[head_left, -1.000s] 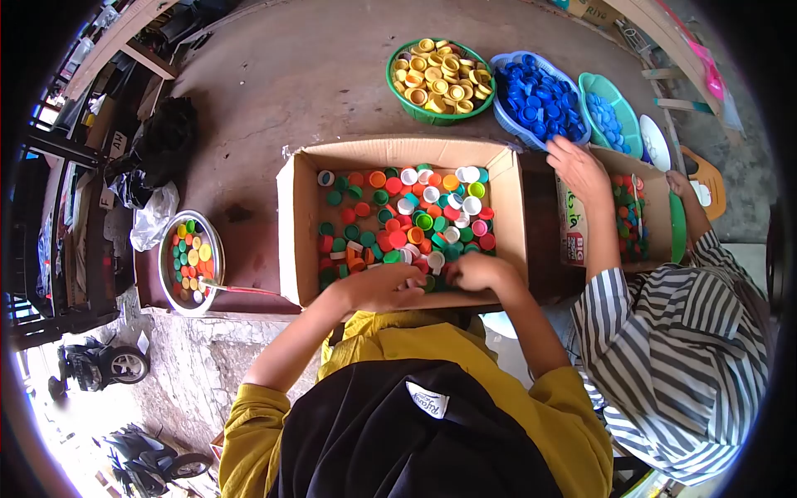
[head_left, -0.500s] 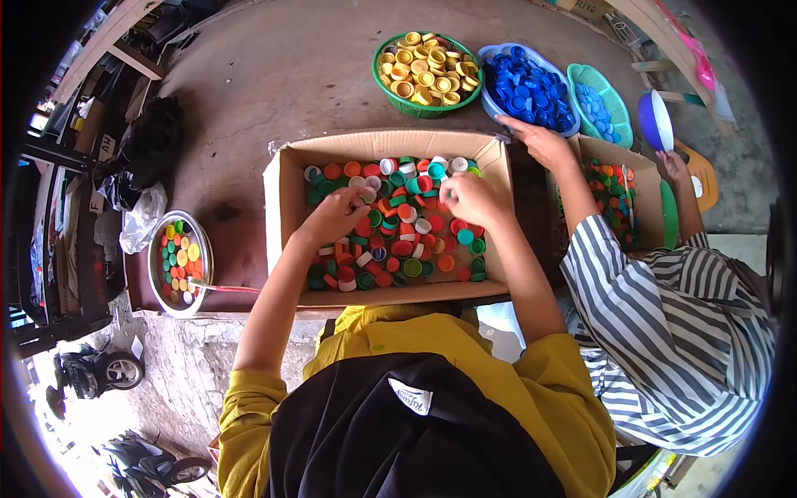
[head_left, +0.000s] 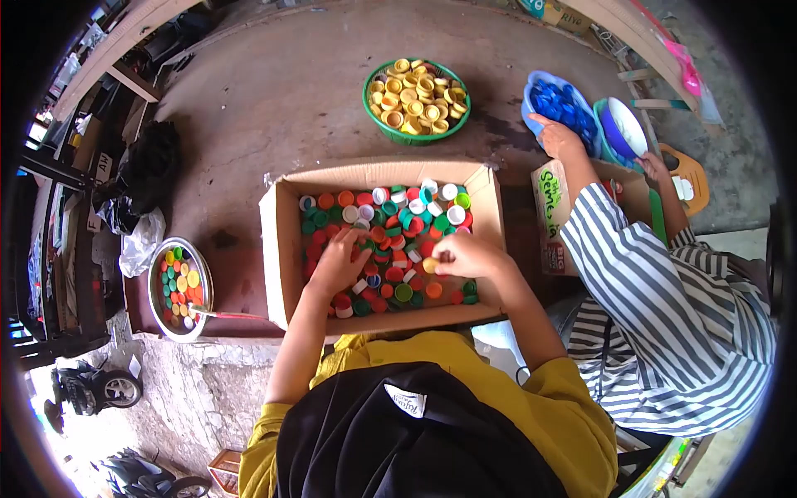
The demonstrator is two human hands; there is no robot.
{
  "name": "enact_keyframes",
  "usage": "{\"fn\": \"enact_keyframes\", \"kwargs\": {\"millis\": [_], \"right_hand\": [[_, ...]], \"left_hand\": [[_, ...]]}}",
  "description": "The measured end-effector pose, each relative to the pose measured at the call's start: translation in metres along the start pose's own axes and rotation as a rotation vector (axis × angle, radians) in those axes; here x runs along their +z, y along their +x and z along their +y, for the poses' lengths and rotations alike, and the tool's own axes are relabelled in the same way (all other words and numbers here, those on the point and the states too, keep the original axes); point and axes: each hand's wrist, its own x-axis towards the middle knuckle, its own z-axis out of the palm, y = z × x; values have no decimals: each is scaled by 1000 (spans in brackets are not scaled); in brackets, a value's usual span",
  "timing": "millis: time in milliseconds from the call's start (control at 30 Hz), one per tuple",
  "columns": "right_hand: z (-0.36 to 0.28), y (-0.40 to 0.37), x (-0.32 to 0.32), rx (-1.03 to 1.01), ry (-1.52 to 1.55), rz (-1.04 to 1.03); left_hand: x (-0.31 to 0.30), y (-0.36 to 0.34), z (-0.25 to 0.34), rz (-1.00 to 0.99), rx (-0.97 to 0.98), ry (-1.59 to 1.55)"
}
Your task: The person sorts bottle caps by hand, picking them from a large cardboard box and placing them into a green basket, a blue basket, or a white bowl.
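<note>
A cardboard box (head_left: 274,249) in front of me holds many loose plastic bottle caps (head_left: 390,274) in red, green, teal, orange and white. My left hand (head_left: 340,259) rests on the caps at the box's left half, its fingers spread and bent downward, with no cap visible in them. Between the thumb and fingers of my right hand (head_left: 469,254) is a yellow bottle cap (head_left: 430,265), held just above the pile on the right side. Beyond the box stands a green basket (head_left: 383,129) heaped with yellow caps.
A co-worker's hand (head_left: 563,139) touches a blue basket (head_left: 526,101) of dark blue caps; their other hand (head_left: 654,166) holds a purple bowl (head_left: 624,129). A second cardboard box (head_left: 552,203) sits at right. A metal tray (head_left: 207,307) of caps lies left.
My right hand now shows a yellow cap in its fingers and sits lower in the box. The co-worker's blue basket has moved right, away from the green basket, and the purple bowl has shifted left.
</note>
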Motion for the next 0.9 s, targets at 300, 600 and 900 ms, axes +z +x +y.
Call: {"fn": "enact_keyframes", "kwargs": {"millis": [300,600,900], "right_hand": [[9,107,-121,-243,-106,1009],[5,183,-130,-243,-613,904],[-5,105,-63,-359,-60,950]], "left_hand": [[-13,8,-6,-1,-59,-45],[-18,8,-10,101,-169,-45],[-15,7,-9,78,-46,61]]}}
